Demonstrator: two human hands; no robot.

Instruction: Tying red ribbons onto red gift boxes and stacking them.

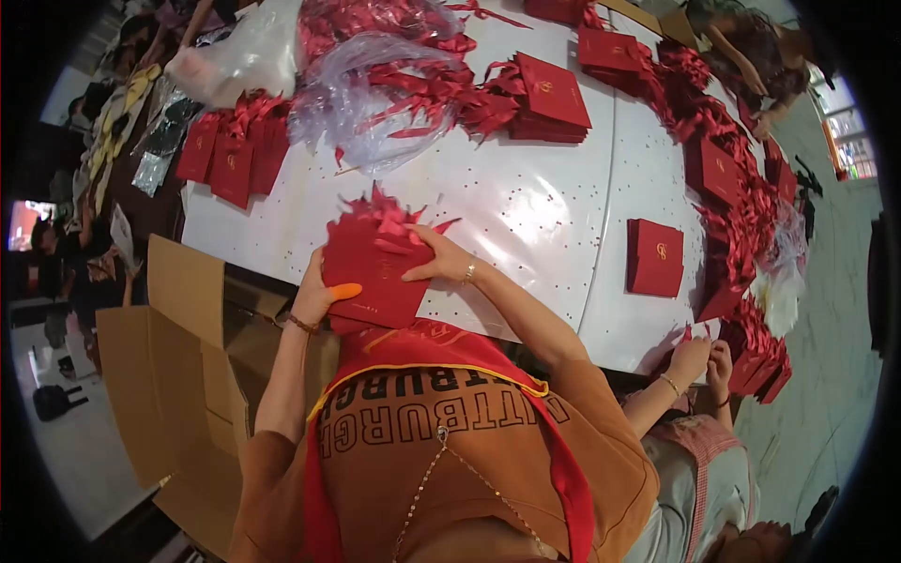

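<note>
Both my hands grip a stack of red paper gift bags with red ribbons bunched at its far end, held in front of my apron at the table's near edge. My left hand clasps the left side, its thumb, in an orange finger cover, lying across the front. On the upper right, my right hand is closed round the edge by the ribbons, with its thumb over the face. The fingers behind the stack are hidden.
An open cardboard box stands at my left. The white table bears small dark specks, more red bag stacks and clear plastic. A co-worker's hands handle ribbons at the right, and another person is at the far right.
</note>
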